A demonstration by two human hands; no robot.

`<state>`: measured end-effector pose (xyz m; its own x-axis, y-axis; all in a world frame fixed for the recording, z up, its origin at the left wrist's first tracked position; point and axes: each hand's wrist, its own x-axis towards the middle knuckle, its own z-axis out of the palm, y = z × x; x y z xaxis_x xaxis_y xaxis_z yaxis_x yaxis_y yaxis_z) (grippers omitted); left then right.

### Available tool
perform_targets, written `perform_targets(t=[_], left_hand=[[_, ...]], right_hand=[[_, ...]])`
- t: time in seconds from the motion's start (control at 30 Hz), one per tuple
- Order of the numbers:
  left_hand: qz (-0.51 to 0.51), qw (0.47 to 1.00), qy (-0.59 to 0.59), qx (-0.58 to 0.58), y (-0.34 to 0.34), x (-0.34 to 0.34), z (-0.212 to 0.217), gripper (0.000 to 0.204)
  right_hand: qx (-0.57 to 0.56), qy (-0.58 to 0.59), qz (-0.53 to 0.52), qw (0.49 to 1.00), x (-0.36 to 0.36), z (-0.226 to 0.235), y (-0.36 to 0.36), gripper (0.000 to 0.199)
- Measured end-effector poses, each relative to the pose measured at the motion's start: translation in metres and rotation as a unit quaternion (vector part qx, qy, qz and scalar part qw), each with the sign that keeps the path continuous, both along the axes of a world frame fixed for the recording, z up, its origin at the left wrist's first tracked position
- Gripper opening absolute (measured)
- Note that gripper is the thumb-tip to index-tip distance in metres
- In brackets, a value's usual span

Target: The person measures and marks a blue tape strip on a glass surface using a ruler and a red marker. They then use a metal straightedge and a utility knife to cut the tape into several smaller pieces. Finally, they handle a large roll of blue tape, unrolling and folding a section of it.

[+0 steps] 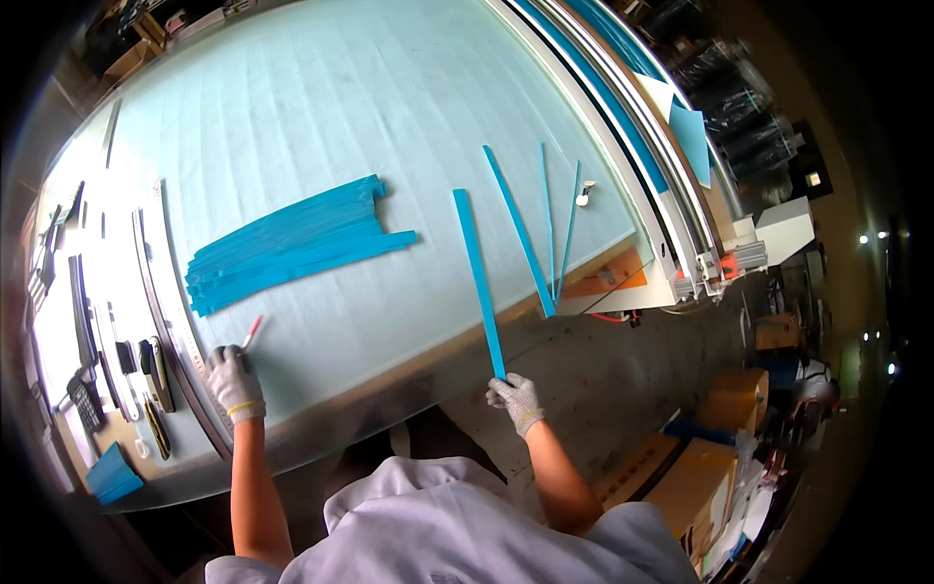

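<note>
My right hand, in a grey knit glove, is closed on the near end of a long flat blue strip. The strip reaches from the table's near edge up over its surface. On the left, my gloved left hand is curled beside a long steel ruler, with its fingers close to the ruler's edge. A slim red and white pen sticks out from between its thumb and fingers. Ahead of that hand lies a stack of blue strips, with uneven ends.
One wider blue strip and two thin ones lie right of the held strip, near a small white object. Utility knives and dark bars lie at far left. A metal rail bounds the table's right side; cardboard boxes stand below right.
</note>
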<state>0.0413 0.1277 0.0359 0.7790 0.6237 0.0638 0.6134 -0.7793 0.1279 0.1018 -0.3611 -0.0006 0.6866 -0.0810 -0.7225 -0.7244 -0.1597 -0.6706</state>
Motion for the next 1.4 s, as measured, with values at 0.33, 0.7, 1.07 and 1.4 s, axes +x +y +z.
perform_targets(t=[0.33, 0.7, 1.07, 1.4], left_hand=[[-0.041, 0.662, -0.019, -0.748, -0.187, 0.068, -0.009, 0.042], [-0.16, 0.858, 0.113, -0.474, -0.106, 0.032, 0.03, 0.02], [-0.201, 0.98, 0.013, -0.007, 0.027, 0.084, 0.029, 0.018], [-0.163, 0.986, 0.017, 0.016, 0.032, 0.115, 0.004, 0.053]], right_hand=[[0.254, 0.027, 0.175, 0.951, -0.021, 0.026, 0.112, 0.018], [0.172, -0.069, 0.139, 0.973, 0.069, 0.046, 0.167, 0.037], [0.124, -0.155, 0.071, 0.978, 0.186, 0.029, 0.228, 0.016], [-0.306, -0.41, 0.301, 0.805, 0.206, 0.008, 0.224, 0.066]])
